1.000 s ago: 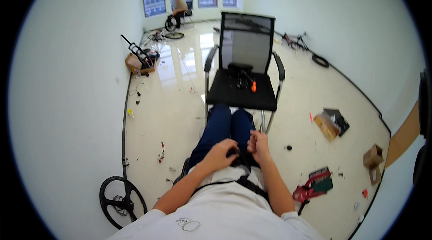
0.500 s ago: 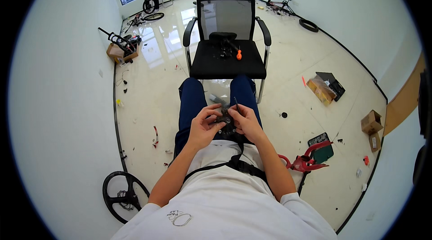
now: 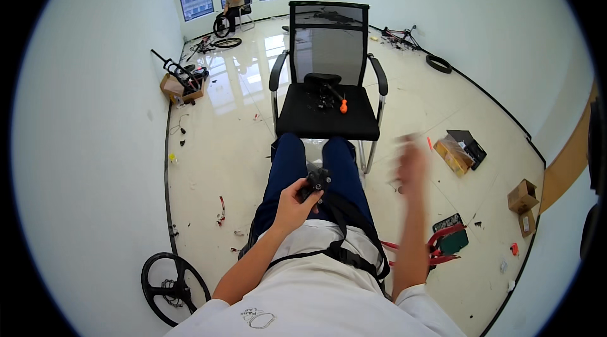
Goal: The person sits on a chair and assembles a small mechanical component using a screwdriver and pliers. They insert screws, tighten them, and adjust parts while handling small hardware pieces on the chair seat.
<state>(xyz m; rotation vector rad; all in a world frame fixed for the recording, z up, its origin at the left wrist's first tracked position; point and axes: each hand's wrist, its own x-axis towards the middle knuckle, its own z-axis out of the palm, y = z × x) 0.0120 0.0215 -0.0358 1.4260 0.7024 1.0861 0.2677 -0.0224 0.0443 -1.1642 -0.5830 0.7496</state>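
Observation:
My left hand (image 3: 293, 205) is closed around a compact black bike part with silver bolts (image 3: 319, 177), which looks like a handlebar stem. It is held up over my lap, between my thighs. Off to the right, my right hand (image 3: 412, 166) is smeared by motion above the floor; its fingers and anything in them cannot be made out. In front of my knees, a black mesh-backed chair (image 3: 297, 123) carries a black bike saddle (image 3: 322, 78) and an orange-handled screwdriver (image 3: 343, 107), along with small dark parts.
To my right lie an open toolbox (image 3: 471, 146), cardboard boxes (image 3: 522, 196), a green case (image 3: 450, 243) and a red bike frame (image 3: 446, 258). A black spoked wheel (image 3: 147, 277) leans at the lower left. Far back, another person (image 3: 234, 0) sits by a bike wheel.
My right hand has left the black part, where it held a thin dark tool, and swung out to the right. My left hand keeps hold of the part. The view has tilted up.

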